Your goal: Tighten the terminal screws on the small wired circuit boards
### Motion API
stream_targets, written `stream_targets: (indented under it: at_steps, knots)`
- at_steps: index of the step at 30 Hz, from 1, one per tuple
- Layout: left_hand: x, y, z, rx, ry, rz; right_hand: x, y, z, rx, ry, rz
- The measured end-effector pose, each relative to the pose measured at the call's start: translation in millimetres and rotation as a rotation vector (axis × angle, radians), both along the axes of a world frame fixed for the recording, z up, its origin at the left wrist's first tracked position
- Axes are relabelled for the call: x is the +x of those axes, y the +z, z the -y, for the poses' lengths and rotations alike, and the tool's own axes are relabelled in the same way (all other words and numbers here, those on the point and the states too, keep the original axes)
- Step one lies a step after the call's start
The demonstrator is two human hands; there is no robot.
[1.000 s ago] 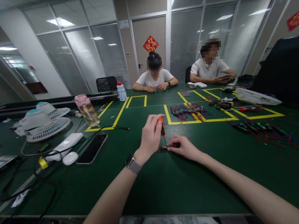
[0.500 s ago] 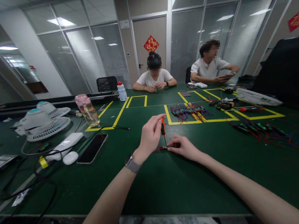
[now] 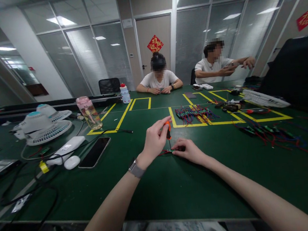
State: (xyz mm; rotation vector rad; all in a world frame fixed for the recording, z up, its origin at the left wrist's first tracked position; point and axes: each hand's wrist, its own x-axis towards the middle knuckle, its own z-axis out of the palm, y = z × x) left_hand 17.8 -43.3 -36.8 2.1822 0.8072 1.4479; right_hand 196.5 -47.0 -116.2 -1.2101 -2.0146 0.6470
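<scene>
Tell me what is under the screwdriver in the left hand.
Under the screwdriver is a small circuit board with red wires, on the green table. The right hand covers the board's right end, so that part cannot be seen.

Glass partitions (image 3: 82, 57) with blinds, an office chair (image 3: 109, 86) and circuit boards (image 3: 195, 114) on a green tabletop (image 3: 163, 196) mark an office doubling as an electronics workshop.

Bare table (image 3: 177, 196) on the near side of the left hand (image 3: 154, 139) and right hand (image 3: 188, 151) leaves room for a low pass; the upright screwdriver (image 3: 168, 133), over the board (image 3: 169, 151), bars the straight way between them. Rightward the way is free as far as the wire pile (image 3: 273, 133) (a low, sprawling tangle). Phone (image 3: 95, 152) and cable (image 3: 129, 131) lie low at left, the bottle (image 3: 89, 113) standing tall beyond.
</scene>
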Motion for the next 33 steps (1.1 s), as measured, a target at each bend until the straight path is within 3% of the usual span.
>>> stream_targets:
  at_steps: [5, 11, 18, 27, 33]
  knots:
    - [1.1, -0.9, -0.8, 0.031, 0.069, 0.01, 0.2, -1.4, -0.4, 0.013, -0.004, -0.001]
    - [-1.1, 2.6, 0.1, 0.023, 0.012, -0.005, 0.0, -0.6, -0.1, 0.002, 0.003, 0.016]
    - [-1.4, -0.1, -4.3, 0.006, 0.079, 0.003, 1.0, -3.5, -1.6, 0.012, -0.006, 0.016]
    - [-2.5, 0.3, -5.2, -0.007, 0.033, -0.003, 1.2, -2.9, -1.0, 0.01, 0.004, 0.009]
    - [-2.4, 1.8, 0.5, 0.093, 0.093, -0.064, 1.4, -2.8, -1.1, 0.013, -0.003, 0.016]
